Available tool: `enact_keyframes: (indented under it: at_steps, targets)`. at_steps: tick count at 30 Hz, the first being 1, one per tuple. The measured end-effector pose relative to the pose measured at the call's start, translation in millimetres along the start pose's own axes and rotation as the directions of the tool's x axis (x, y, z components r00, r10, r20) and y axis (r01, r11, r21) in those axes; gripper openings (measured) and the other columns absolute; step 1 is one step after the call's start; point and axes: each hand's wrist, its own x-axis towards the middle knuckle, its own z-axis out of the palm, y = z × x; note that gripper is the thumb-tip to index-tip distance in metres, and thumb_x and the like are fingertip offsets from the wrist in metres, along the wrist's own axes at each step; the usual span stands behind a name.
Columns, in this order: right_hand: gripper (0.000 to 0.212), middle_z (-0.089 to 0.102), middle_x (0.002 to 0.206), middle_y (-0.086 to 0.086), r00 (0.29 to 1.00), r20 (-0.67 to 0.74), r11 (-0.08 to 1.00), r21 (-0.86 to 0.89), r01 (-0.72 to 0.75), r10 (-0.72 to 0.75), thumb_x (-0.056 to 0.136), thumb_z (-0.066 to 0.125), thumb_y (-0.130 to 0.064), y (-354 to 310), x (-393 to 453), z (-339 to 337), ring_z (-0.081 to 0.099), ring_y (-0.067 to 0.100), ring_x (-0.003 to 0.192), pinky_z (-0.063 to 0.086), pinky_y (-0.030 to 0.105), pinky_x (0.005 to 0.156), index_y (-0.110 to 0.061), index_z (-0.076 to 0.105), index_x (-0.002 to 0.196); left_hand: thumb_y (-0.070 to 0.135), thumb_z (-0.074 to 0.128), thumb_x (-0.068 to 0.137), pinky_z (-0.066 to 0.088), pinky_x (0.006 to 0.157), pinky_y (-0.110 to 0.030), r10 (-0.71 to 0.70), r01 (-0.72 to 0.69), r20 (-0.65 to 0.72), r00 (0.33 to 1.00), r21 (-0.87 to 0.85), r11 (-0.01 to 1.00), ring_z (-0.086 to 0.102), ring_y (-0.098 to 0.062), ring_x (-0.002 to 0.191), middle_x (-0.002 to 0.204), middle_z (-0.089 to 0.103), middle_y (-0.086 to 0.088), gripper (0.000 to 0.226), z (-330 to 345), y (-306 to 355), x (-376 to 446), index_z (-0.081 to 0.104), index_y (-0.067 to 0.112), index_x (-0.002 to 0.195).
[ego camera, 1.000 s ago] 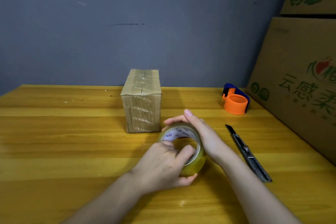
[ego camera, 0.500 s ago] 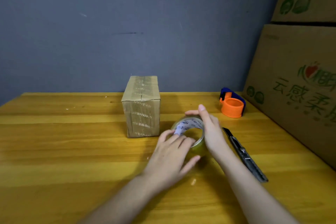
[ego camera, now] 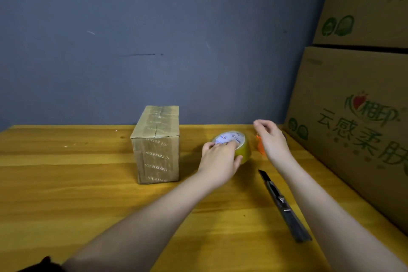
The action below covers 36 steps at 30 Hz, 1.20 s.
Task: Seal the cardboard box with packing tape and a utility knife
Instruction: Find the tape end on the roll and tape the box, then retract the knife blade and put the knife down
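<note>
Early in the job, by the look of it: finding the free end of the tape, with nothing laid on the cardboard box (ego camera: pixel 156 146) yet from this roll. Left hand (ego camera: pixel 218 159) gripping the tape roll (ego camera: pixel 239 146), fingers curled over its near rim and thumb at its side, roll standing on edge right of the box and apart from it. Right hand (ego camera: pixel 272 139) lifted just right of the roll, fingers loosely bent, holding nothing that can be made out; no strip visibly pulled out between the hands, though clear tape would be hard to see. Next, probably: picking up the loose end with the right hand, drawing out a length, carrying it across to the box's top seam, then reaching for the utility knife (ego camera: pixel 283 205) lying near right, blade end pointing far, well within reach. Box upright at centre, already shiny with old tape on top and front. Wooden tabletop (ego camera: pixel 66 194), yellow-brown and glossy. Something orange (ego camera: pixel 260 147) half hidden behind the right hand. Plain blue-grey wall (ego camera: pixel 154 40) at the far side; large printed cartons (ego camera: pixel 357 128) stacked at right.
</note>
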Motion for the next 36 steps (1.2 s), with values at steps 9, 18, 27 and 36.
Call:
enact_keyframes:
  at_steps: [9,18,27,36]
  targets:
    - [0.037,0.055,0.132,0.015,0.958,0.209,0.98,-0.012,-0.199,0.197,0.1,0.034,-0.017,26.8,30.3,7.1,0.056,0.032,0.117,0.046,0.042,0.097,-0.006,0.048,0.133,0.027,0.046,0.094,0.022,0.107,-0.038,-0.035,0.025,0.074,0.997,0.144,0.989,0.052,-0.025,0.121,0.126,0.061,-0.006,0.033,40.5,-6.9,58.3,0.051,0.015,0.125]
    - [0.049,0.042,0.146,0.015,0.94,0.236,0.965,-0.153,-0.215,0.247,0.095,0.039,-0.016,48.0,40.4,3.6,0.041,0.029,0.134,0.034,0.045,0.112,-0.007,0.035,0.143,0.015,0.046,0.09,0.022,0.107,-0.039,-0.023,-0.002,0.143,0.989,0.169,0.986,0.05,-0.026,0.121,0.123,0.061,-0.008,0.031,67.4,5.6,75.3,0.053,0.014,0.12]
    - [0.046,0.042,0.145,0.012,0.929,0.285,0.969,-0.138,-0.204,0.237,0.096,0.042,-0.013,49.1,30.0,0.5,0.041,0.026,0.133,0.033,0.043,0.113,-0.006,0.037,0.141,0.031,0.049,0.091,0.012,0.115,-0.046,-0.075,0.052,0.188,0.979,0.125,0.991,0.033,-0.026,0.134,0.139,0.047,-0.008,0.048,70.2,10.9,67.2,0.042,0.016,0.136]
    - [0.034,0.057,0.132,0.009,0.95,0.289,0.944,-0.328,-0.015,0.116,0.096,0.045,-0.015,38.3,3.3,-30.0,0.054,0.02,0.114,0.045,0.032,0.091,-0.009,0.057,0.127,0.034,0.047,0.091,0.019,0.114,-0.043,-0.132,0.209,0.346,0.929,-0.197,0.958,0.023,-0.028,0.14,0.151,0.025,-0.009,0.058,25.8,37.8,20.4,0.029,0.021,0.145]
